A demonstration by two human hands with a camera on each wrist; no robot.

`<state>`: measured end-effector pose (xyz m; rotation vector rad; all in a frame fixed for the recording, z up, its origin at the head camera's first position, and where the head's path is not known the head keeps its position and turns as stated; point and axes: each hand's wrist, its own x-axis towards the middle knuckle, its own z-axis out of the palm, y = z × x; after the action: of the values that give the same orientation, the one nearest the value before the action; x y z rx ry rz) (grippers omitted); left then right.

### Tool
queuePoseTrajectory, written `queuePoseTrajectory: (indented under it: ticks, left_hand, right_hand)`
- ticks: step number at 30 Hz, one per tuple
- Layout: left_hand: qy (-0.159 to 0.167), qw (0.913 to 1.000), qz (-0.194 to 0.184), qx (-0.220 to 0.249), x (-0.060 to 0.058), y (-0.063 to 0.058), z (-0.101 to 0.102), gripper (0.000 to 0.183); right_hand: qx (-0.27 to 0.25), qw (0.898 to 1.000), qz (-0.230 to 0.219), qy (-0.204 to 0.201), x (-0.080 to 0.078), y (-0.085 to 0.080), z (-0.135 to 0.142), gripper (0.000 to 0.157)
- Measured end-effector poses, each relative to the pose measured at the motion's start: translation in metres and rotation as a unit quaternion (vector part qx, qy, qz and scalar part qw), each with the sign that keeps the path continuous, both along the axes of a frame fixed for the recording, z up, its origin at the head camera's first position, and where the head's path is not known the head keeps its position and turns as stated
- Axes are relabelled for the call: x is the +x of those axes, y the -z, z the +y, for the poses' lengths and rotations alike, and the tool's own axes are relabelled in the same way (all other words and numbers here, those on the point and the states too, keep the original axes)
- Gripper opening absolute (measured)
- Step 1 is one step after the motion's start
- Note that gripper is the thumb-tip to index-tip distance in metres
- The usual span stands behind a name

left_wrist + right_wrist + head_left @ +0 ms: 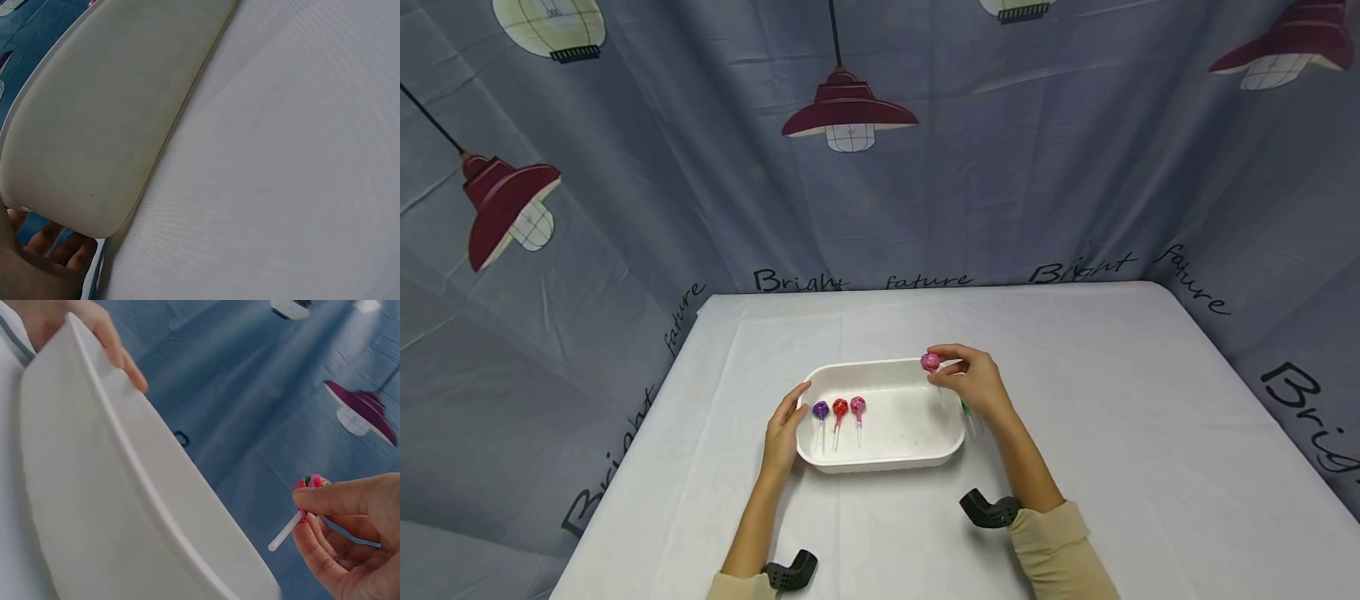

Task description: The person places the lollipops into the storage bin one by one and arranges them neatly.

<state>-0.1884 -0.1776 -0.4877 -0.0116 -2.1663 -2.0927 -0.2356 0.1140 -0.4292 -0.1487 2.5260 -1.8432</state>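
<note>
A white plastic tray (880,462) sits on the table. My left hand (782,435) grips its left end, thumb at the rim and fingers along the outer wall; the left wrist view shows those fingers (59,247) around the tray's end. Between thumb and fingers, my right hand (973,382) pinches a pink lollipop (930,362) by its wrapped head, over the tray's back right corner. Its white stick (284,533) slants downward in the right wrist view. Inside the tray, at the left, lie a purple lollipop (821,410), a red lollipop (840,407) and another pink lollipop (858,405) in a row.
Just right of the tray, partly hidden by my right wrist, something green with pale sticks (970,423) lies on the white tablecloth (1112,400). A grey-blue curtain (1000,183) printed with lamps and lettering hangs around the table's back and sides.
</note>
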Motion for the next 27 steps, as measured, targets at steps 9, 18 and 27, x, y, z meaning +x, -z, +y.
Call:
queuePoseTrajectory:
  ticks: [9,18,27]
  left_hand:
    - [-0.017,0.9998,0.006,0.005,-0.011,0.024,-0.006,0.037]
    - [-0.004,0.9998,0.008,0.015,-0.007,0.017,-0.003,0.038]
    - [0.001,1.0000,-0.005,0.005,0.000,0.000,0.000,0.039]
  right_hand:
    - [-0.019,0.999,-0.021,-0.025,-0.006,0.009,-0.035,0.040]
    - [-0.029,0.998,-0.054,-0.028,-0.013,0.022,-0.059,0.038]
    - [-0.026,0.996,-0.081,-0.030,-0.017,0.031,-0.076,0.036]
